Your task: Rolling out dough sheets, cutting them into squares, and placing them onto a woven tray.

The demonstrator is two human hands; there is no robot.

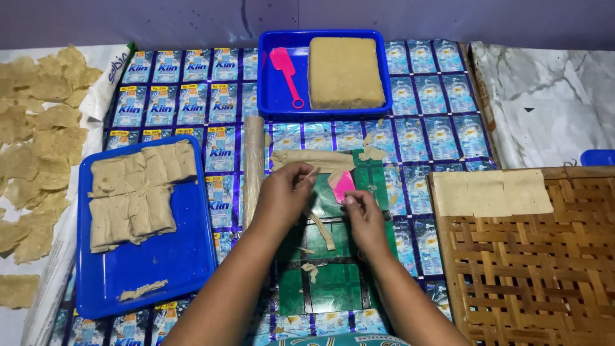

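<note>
I see my right hand (364, 214) pinching a pink scraper (343, 184) over the green board (333, 282) at the mat's middle; my left hand (282, 195) nips a dough strip (312, 172). Blue trays flank them.

One camera sits on my head, looking steeply down and forward over my hands (320, 205); it is close to the surface (416, 102), which fills the view up to the far wall (448, 16).
</note>
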